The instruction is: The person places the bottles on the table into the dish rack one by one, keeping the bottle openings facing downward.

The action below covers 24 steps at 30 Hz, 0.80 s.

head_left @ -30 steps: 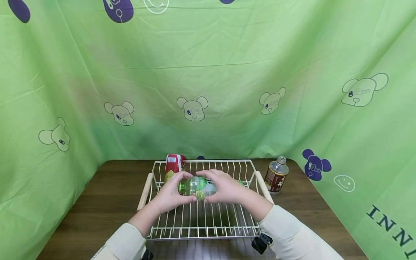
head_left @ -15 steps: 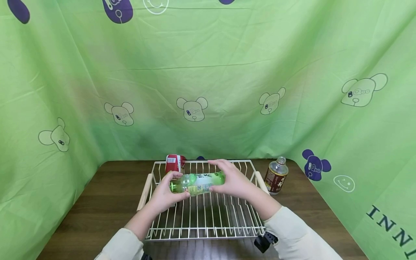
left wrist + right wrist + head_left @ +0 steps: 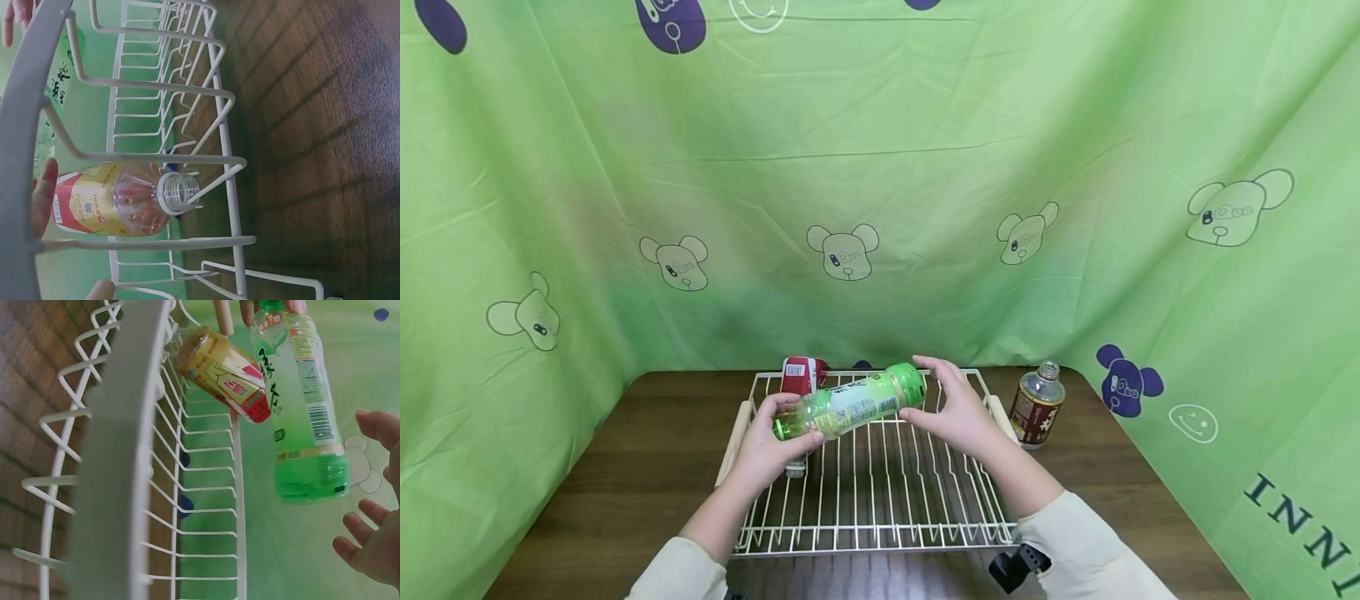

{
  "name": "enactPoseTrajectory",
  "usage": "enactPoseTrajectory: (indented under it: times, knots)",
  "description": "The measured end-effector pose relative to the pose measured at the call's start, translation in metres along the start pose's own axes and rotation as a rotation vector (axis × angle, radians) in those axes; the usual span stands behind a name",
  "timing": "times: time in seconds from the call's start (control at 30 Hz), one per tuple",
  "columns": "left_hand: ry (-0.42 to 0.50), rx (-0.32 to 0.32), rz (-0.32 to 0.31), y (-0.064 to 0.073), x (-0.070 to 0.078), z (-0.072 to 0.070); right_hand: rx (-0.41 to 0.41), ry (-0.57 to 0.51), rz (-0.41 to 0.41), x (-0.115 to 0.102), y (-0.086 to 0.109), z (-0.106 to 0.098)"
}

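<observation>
My left hand [image 3: 763, 454] grips a green plastic bottle [image 3: 859, 403] near its neck, above a white wire rack [image 3: 876, 551]. The bottle is tilted, its base end raised toward the right. Spread open just beside that base is my right hand [image 3: 958, 417]; the right wrist view shows a gap between its fingers [image 3: 359, 534] and the bottle. On the rack's left side lies a clear plastic bottle [image 3: 140, 200] with a red and yellow label, its uncapped mouth toward me. The held bottle partly covers it in the head view.
Right of the rack stands a clear bottle [image 3: 1037, 408] with a brown label. Wooden handles [image 3: 736, 442] run along the rack's sides. A green cloth [image 3: 880, 167] hangs behind the brown wooden table [image 3: 625, 467].
The green bottle has risen from the rack and swung its base up to the right. My right hand has drawn away from the bottle to the right, while my left has shifted slightly left.
</observation>
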<state>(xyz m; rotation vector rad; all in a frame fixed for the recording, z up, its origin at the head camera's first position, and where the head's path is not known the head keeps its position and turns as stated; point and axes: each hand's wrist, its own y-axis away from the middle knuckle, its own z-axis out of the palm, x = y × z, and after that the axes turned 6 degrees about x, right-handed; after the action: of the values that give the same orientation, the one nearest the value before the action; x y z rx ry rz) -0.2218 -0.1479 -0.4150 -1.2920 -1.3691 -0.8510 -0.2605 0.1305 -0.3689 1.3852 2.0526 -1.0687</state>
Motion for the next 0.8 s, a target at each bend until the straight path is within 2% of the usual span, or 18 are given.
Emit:
enactPoseTrajectory:
  times: [0.37,0.53,0.8]
  knots:
    - [0.149,0.059,-0.05,0.004,0.001,0.001,0.06,-0.222,0.184,0.008,0.004,0.009]
    - [0.224,0.062,-0.085,0.006,0.003,0.004,0.073,-0.283,0.215,0.008,0.005,0.015]
    - [0.291,0.045,-0.106,0.007,0.004,0.009,0.09,-0.396,0.235,0.003,0.005,0.022]
